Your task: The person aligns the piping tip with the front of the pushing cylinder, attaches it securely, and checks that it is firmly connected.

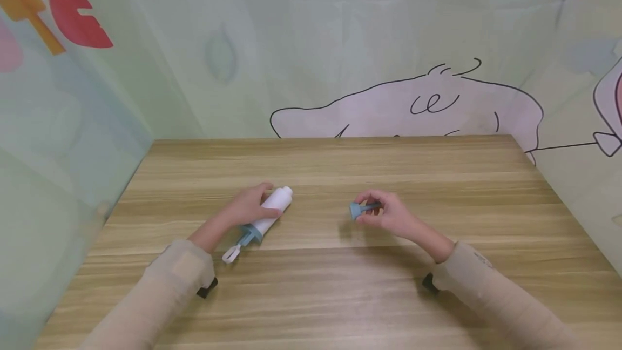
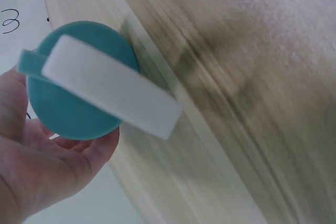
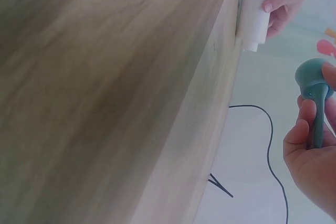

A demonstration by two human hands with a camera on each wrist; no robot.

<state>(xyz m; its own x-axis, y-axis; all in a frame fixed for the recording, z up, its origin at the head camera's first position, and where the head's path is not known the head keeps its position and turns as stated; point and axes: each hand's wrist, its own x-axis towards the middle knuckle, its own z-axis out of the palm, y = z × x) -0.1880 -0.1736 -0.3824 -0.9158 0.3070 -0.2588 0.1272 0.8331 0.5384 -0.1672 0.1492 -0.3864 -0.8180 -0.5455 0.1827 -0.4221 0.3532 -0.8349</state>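
Note:
My left hand (image 1: 249, 208) grips a white cylinder (image 1: 278, 202), tilted with its narrower white tip to the upper right. At its lower end is a teal round cap (image 2: 65, 111) with a teal stem; a white bar-like piece (image 2: 113, 87) extends from the stem, showing a slot in the head view. My right hand (image 1: 396, 216) pinches a small teal piece (image 3: 311, 74) between thumb and fingers. That piece has a rounded, cup-like head and a thin stem (image 3: 318, 121) running back along the fingers. The two objects are apart.
Both hands are over a wood-grain table (image 1: 316, 296). Behind it hangs a pale printed backdrop (image 1: 311, 47) with a line drawing and coloured letters. Dark wrist devices (image 1: 207, 288) sit under the beige sleeves (image 1: 160, 290).

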